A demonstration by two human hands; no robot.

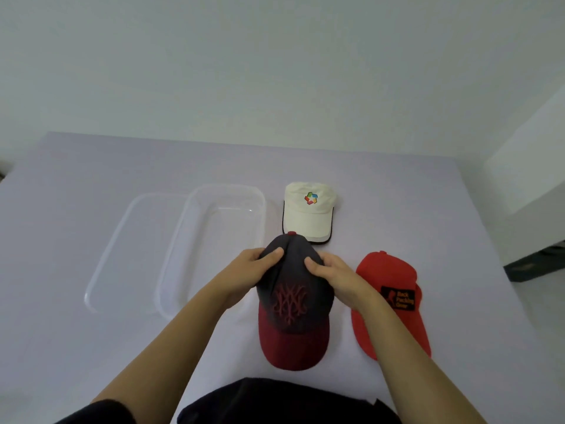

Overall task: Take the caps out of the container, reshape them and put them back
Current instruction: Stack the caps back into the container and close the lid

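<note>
A dark grey cap with a maroon brim and maroon embroidery (293, 304) lies in front of me, brim toward me. My left hand (244, 270) grips the left side of its crown and my right hand (333, 280) grips the right side, thumbs pressed on top. A red cap with a black patch (388, 298) lies to its right, partly behind my right forearm. A cream cap with a colourful logo (308, 212) sits farther back. The clear plastic container (183, 240) stands to the left with nothing in it.
The container's clear lid (110, 249) lies flat left of the container. Everything rests on a pale lilac table (91, 347) set against a white wall. A white block (526, 179) stands past the table's right edge.
</note>
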